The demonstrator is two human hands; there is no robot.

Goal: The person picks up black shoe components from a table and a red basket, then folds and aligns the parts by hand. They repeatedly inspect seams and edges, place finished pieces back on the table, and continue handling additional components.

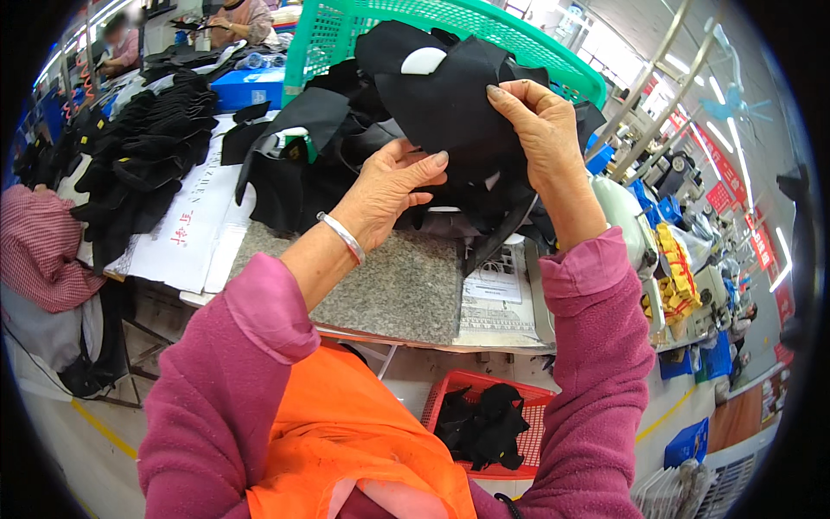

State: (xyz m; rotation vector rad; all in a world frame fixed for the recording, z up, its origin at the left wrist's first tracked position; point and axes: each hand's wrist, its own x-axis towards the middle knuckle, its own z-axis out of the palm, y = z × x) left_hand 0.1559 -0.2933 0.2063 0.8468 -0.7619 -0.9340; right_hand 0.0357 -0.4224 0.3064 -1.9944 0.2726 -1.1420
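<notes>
A flat, smooth black cut piece of leather-like material [454,108] is held up in front of me. My right hand [540,130] pinches its upper right edge between thumb and fingers. At its lower left edge is my left hand [389,190], thumb over the front and the forefinger partly hidden behind it; the other fingers are curled. Behind and below lies a heap of similar black pieces [303,186], some with white parts. The heap spills out of a tilted green plastic basket [324,43].
Under my forearms is a grey speckled slab [372,281] on the table, beside a printed sheet [497,285]. Overlapping black pieces [160,130] lie in rows at left, near a blue box [249,88]. A red basket [540,415] with black scraps stands below. People work at far left.
</notes>
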